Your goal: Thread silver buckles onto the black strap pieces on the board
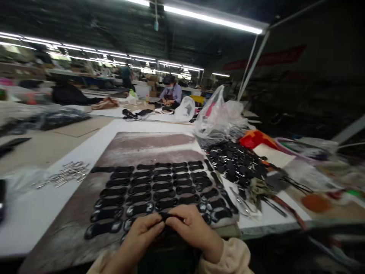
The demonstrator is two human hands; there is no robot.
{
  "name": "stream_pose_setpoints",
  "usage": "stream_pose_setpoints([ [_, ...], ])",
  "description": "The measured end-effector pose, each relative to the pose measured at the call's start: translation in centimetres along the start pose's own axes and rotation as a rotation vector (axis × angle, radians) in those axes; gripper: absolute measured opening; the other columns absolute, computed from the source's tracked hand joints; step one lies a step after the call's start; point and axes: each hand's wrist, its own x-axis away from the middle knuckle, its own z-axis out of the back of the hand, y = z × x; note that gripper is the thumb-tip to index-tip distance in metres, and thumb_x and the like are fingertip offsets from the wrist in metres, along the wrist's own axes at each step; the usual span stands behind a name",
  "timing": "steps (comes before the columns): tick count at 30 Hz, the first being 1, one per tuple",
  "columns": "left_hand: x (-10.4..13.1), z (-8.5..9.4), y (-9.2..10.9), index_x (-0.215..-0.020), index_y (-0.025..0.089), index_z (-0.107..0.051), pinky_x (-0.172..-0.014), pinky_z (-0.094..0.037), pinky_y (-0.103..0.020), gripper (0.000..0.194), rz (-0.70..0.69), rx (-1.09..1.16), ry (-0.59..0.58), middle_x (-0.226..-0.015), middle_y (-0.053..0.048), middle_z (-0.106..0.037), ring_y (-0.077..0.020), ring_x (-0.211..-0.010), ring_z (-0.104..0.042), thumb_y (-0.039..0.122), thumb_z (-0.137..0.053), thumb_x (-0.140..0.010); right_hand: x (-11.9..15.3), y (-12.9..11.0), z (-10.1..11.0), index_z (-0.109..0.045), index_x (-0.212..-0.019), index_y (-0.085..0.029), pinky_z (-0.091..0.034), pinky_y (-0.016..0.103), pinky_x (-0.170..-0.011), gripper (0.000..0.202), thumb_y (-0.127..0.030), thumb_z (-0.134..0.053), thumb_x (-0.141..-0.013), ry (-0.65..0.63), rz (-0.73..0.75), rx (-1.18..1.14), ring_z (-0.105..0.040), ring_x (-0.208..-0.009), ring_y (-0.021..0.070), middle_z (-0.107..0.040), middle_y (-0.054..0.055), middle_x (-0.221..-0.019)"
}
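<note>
- Left hand (142, 230) and right hand (189, 226): thumbs and forefingers closed, pinching a small black, flexible-looking piece (165, 215) between them, above the near edge of the board.
- Flat, grey-brown board with whitish smears (61, 236): its surface shows left of and beyond the rows of black, bone-shaped strips (112, 202).
- Right edge: a heap of black pieces with silvery metal bits (236, 163) crowds close.
- Left edge: thin silvery metal hooks (71, 173) lie near on white tabletop (37, 213).
</note>
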Motion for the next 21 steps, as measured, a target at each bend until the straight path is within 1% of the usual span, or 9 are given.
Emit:
stream_pose_setpoints([
  [3,0.0,-0.1,-0.5,-0.064,0.016,-0.054,-0.059,-0.034,-0.024,0.032,0.021,-0.107,-0.036,-0.063,0.002,-0.045,-0.0135,-0.063,-0.042,0.043,-0.053,-0.082,0.0,0.0,0.1,-0.047,-0.059,-0.018,-0.033,0.019,-0.055,0.031,-0.025,-0.055,-0.088,-0.017,0.011,0.027,-0.047,-0.056,0.0086,-0.047,-0.005,-0.058],
  [6,0.1,-0.8,-0.9,-0.066,0.016,-0.053,-0.058,-0.034,-0.024,0.035,0.039,-0.118,-0.093,-0.064,0.002,-0.044,-0.0137,-0.063,-0.042,0.046,-0.052,-0.082,0.7,0.0,0.5,-0.038,-0.057,-0.018,-0.028,0.021,-0.053,0.034,-0.023,-0.056,-0.085,-0.024,0.040,0.079,-0.042,-0.054,0.0082,-0.039,-0.006,-0.056],
  [8,0.0,-1.3,-1.0,-0.064,0.016,-0.051,-0.056,-0.033,-0.023,0.036,0.033,-0.114,-0.116,-0.063,0.002,-0.042,-0.0132,-0.061,-0.040,0.047,-0.050,-0.082,1.3,0.1,0.8,-0.036,-0.057,-0.018,-0.028,0.021,-0.054,0.035,-0.023,-0.056,-0.085,-0.027,0.050,0.091,-0.041,-0.055,0.0085,-0.037,-0.006,-0.056],
  [11,-0.3,-1.6,-0.9,-0.060,0.017,-0.047,-0.055,-0.031,-0.023,0.036,-0.017,-0.174,-0.096,-0.060,0.003,-0.038,-0.0125,-0.059,-0.038,0.045,-0.049,-0.083,1.8,0.3,1.0,-0.039,-0.058,-0.018,-0.030,0.020,-0.056,0.034,-0.024,-0.055,-0.087,-0.012,0.008,0.069,-0.043,-0.057,0.0088,-0.040,-0.006,-0.057],
  [13,-0.6,-1.7,-0.7,-0.058,0.017,-0.046,-0.055,-0.030,-0.023,0.036,-0.045,-0.221,-0.071,-0.059,0.003,-0.038,-0.0124,-0.059,-0.039,0.042,-0.049,-0.084,2.0,0.3,1.1,-0.049,-0.065,-0.018,-0.033,0.019,-0.058,0.025,-0.023,-0.052,-0.089,-0.003,-0.043,0.025,-0.048,-0.061,0.0089,-0.049,-0.005,-0.062],
  [15,-0.7,-1.8,-0.6,-0.059,0.016,-0.048,-0.056,-0.030,-0.023,0.034,-0.051,-0.232,-0.080,-0.059,0.003,-0.040,-0.0124,-0.059,-0.039,0.039,-0.049,-0.084,2.0,0.3,1.1,-0.055,-0.074,-0.019,-0.035,0.018,-0.059,0.018,-0.022,-0.051,-0.091,-0.024,-0.073,-0.006,-0.051,-0.063,0.0087,-0.055,-0.005,-0.067],
  [16,-0.7,-1.8,-0.4,-0.059,0.016,-0.049,-0.055,-0.030,-0.023,0.033,-0.045,-0.221,-0.095,-0.059,0.003,-0.041,-0.0121,-0.059,-0.039,0.038,-0.050,-0.084,2.0,0.3,1.1,-0.056,-0.075,-0.019,-0.035,0.018,-0.058,0.017,-0.022,-0.051,-0.091,-0.048,-0.076,0.004,-0.052,-0.062,0.0088,-0.055,-0.005,-0.067],
  [19,-0.1,-2.3,0.4,-0.060,0.015,-0.054,-0.054,-0.031,-0.022,0.027,-0.008,-0.130,-0.137,-0.058,0.004,-0.043,-0.0107,-0.058,-0.039,0.031,-0.052,-0.082,2.2,0.0,1.3,-0.052,-0.065,-0.018,-0.034,0.020,-0.054,0.026,-0.023,-0.051,-0.091,-0.132,-0.050,0.118,-0.049,-0.057,0.0101,-0.051,-0.004,-0.060],
  [21,0.5,-2.7,1.2,-0.065,0.014,-0.061,-0.055,-0.033,-0.021,0.021,0.012,-0.030,-0.132,-0.059,0.004,-0.049,-0.0106,-0.058,-0.042,0.026,-0.053,-0.080,2.7,0.1,2.1,-0.053,-0.066,-0.019,-0.036,0.022,-0.056,0.027,-0.024,-0.048,-0.092,-0.157,-0.034,0.161,-0.052,-0.059,0.0119,-0.054,-0.003,-0.062],
])
